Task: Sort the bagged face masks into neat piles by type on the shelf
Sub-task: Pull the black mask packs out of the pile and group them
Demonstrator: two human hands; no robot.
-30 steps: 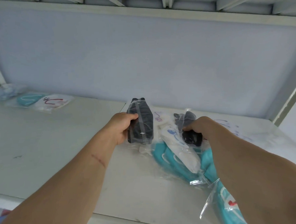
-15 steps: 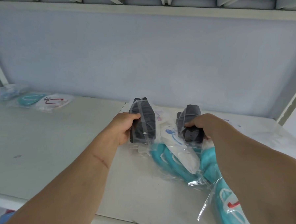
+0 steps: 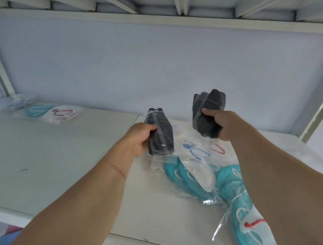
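Shelf (image 3: 61,164) boards, white and scuffed, fill the head view beneath a pale back wall (image 3: 160,66). Left hand (image 3: 140,138) grips a bagged stack of black masks (image 3: 161,133), thumb lying across the near-left edge and the fingers (image 3: 153,127) curled round it; the stack stands roughly upright with its long axis running from the shelf up and slightly away, its lower end just above or touching the clear bags beneath, which cannot be told apart. Right hand (image 3: 224,125) holds a second black mask bundle (image 3: 207,113) clear of the shelf and higher than the first, thumb on the near face and fingers wrapped behind; this bundle is also upright, long axis vertical with the top leaning a little to the right, seen against the back wall. Between and below the hands lies a loose heap: white masks in clear bags (image 3: 198,161) with blue and red loops, their long axes running from far left to near right, and teal masks (image 3: 228,184) overlapping them and trailing toward the near right corner. Far left on the shelf, well apart from the heap, sits a small row of bagged masks (image 3: 47,111), one teal beside one white with a red loop.
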